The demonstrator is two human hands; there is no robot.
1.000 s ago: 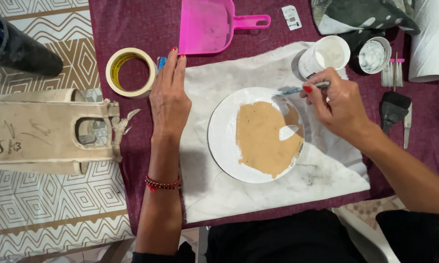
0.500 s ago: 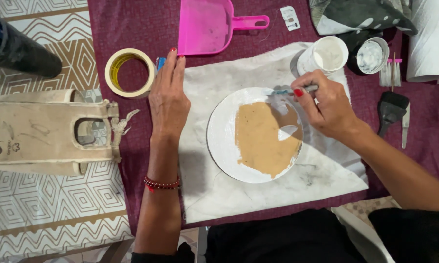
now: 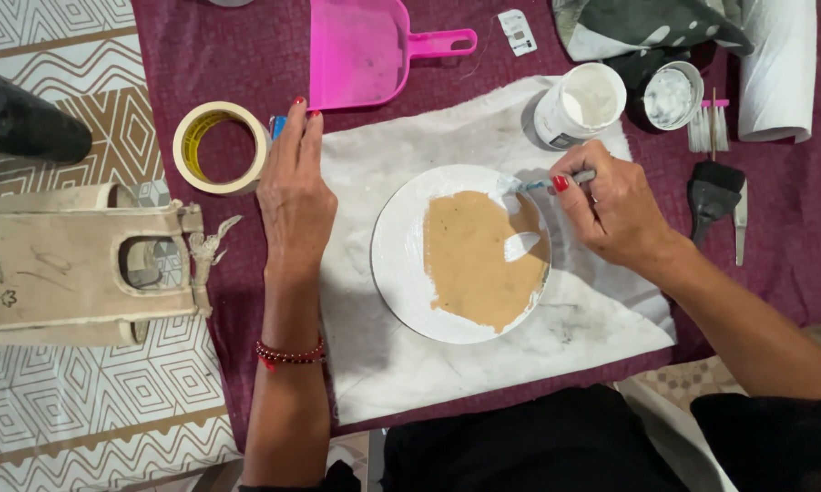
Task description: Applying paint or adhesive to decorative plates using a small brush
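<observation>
The right hand (image 3: 615,210) pinches a thin brush (image 3: 556,182), tip at the upper right rim of the round plate (image 3: 401,264) on the white cloth (image 3: 383,364) mid-bench; the left hand (image 3: 294,196) lies flat, gripping nothing, beside the tape roll (image 3: 221,146)
</observation>
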